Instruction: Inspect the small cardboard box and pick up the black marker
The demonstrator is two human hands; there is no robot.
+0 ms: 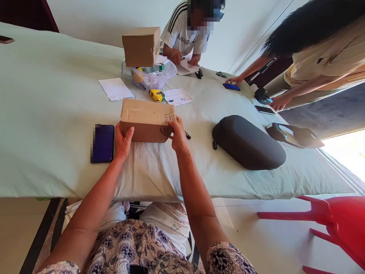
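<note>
A taped brown cardboard box (pixel 145 118) lies on the pale green tablecloth (pixel 57 95) in front of me. My left hand (pixel 122 141) presses its left end, thumb up against the front face. My right hand (pixel 177 133) grips the box's right end, fingers curled over the corner where a dark scribble marks the cardboard. Both hands hold the box between them. A small dark object (pixel 187 135) pokes out just right of my right hand.
A dark phone (pixel 102 143) lies left of my left hand. A black oval case (pixel 248 142) sits to the right. Behind are a yellow tape measure (pixel 156 95), papers (pixel 115 89), a clear bowl (pixel 154 76) and a second box (pixel 142 45). Two other people work at the far side. A red chair (pixel 336 220) stands right.
</note>
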